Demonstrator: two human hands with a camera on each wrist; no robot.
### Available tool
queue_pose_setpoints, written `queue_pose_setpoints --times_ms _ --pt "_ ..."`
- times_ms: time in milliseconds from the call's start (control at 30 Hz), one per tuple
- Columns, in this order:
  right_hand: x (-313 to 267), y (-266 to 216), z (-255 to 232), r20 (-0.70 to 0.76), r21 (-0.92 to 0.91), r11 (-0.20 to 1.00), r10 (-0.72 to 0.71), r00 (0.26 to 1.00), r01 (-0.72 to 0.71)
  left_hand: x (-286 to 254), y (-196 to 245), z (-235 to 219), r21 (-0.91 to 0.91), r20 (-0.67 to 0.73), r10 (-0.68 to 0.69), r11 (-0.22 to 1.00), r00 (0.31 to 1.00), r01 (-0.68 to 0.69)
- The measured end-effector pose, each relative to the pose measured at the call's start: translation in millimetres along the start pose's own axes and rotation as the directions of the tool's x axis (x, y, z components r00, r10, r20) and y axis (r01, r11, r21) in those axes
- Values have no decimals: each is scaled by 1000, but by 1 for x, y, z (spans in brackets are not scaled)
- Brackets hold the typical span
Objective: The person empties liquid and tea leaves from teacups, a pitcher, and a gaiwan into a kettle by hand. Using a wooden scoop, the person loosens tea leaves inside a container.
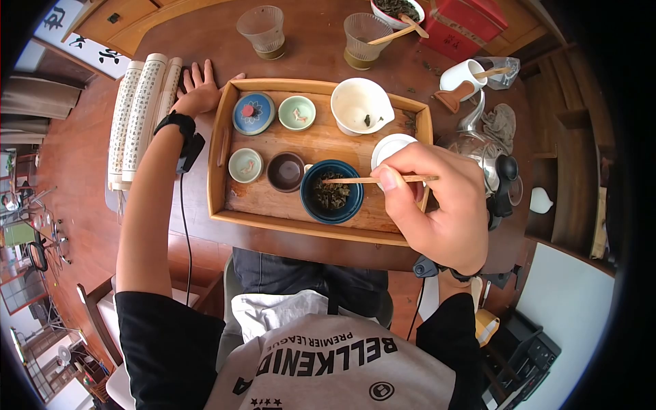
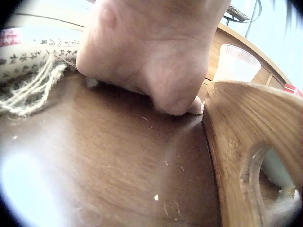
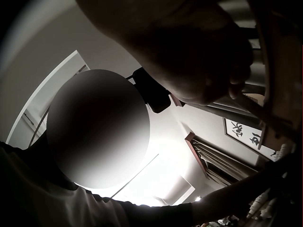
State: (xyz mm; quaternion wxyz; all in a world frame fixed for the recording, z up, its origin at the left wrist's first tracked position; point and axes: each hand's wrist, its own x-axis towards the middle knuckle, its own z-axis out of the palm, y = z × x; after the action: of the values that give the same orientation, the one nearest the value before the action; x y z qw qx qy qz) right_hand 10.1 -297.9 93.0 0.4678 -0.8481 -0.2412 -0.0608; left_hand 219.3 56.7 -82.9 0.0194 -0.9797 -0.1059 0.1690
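The right hand (image 1: 444, 201) pinches a thin wooden stick (image 1: 369, 180) between thumb and fingers; the stick's far end is among the dark leaves (image 1: 333, 193) inside a blue bowl (image 1: 307, 205). In the right wrist view that hand (image 3: 189, 56) is dark, with part of the stick (image 3: 255, 108) beside its fingertips. Fingers spread, the left hand (image 1: 198, 92) rests flat on the table, between paper scrolls and the wooden tray (image 1: 215, 164). The left wrist view shows the hand (image 2: 147, 52) on the tabletop beside the tray's side (image 2: 246, 123).
On the tray are a blue lid (image 1: 253, 121), small cups (image 1: 297, 113), a brown cup (image 1: 285, 171) and a white pitcher (image 1: 355, 113). Two glasses (image 1: 263, 31), a red box (image 1: 465, 27) and a glass kettle (image 1: 482, 157) stand beyond it. Scrolls (image 1: 143, 116) lie left.
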Motion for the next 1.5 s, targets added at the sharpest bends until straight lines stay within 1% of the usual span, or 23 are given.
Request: queue_pose_setpoints --times_ms 133,233,467,533,633,767,833,1000,1233,1300,1367,1433,1467,1500 --pt "1 5 8 -16 9 1000 -25 1000 25 0 0 0 -14 -16 -3 1000 1000 2" --pt "2 6 11 3 7 999 -46 999 46 -2 0 -2 -20 -7 3 1000 1000 -3" --pt "3 10 16 42 19 1000 -19 999 18 -2 1 -1 -7 -23 6 1000 1000 -6" --pt "3 10 15 44 24 1000 -9 999 8 -5 2 -3 -30 -17 -2 1000 1000 1" --pt "3 8 11 20 23 1000 -13 1000 13 -3 1 -2 -16 -10 5 1000 1000 -5" --pt "0 0 2 51 0 1000 23 998 -23 1 -2 0 -25 6 13 1000 1000 -12" --pt "0 2 4 58 -1 1000 28 998 -28 7 -4 4 11 -22 8 1000 1000 -8" --pt "0 9 10 91 25 999 -24 996 22 4 -1 3 -4 -32 -18 1000 999 18" --pt "0 6 9 86 -10 1000 -12 996 12 9 -5 8 16 -48 -13 1000 999 13" --pt "0 0 0 42 -40 999 -3 999 5 9 -4 9 12 -49 -11 1000 999 12" --pt "-2 -3 -4 38 -6 1000 12 999 -12 8 -5 9 7 -49 -11 1000 999 12" --pt "-3 -3 -5 94 32 999 13 996 -16 10 -5 9 15 -47 -5 1000 999 5" --pt "-3 -1 -3 94 32 999 13 996 -16 11 -6 9 16 -47 -4 1000 999 5" --pt "-2 2 3 97 19 1000 -17 995 15 11 -6 8 8 -38 1 1000 999 -1"
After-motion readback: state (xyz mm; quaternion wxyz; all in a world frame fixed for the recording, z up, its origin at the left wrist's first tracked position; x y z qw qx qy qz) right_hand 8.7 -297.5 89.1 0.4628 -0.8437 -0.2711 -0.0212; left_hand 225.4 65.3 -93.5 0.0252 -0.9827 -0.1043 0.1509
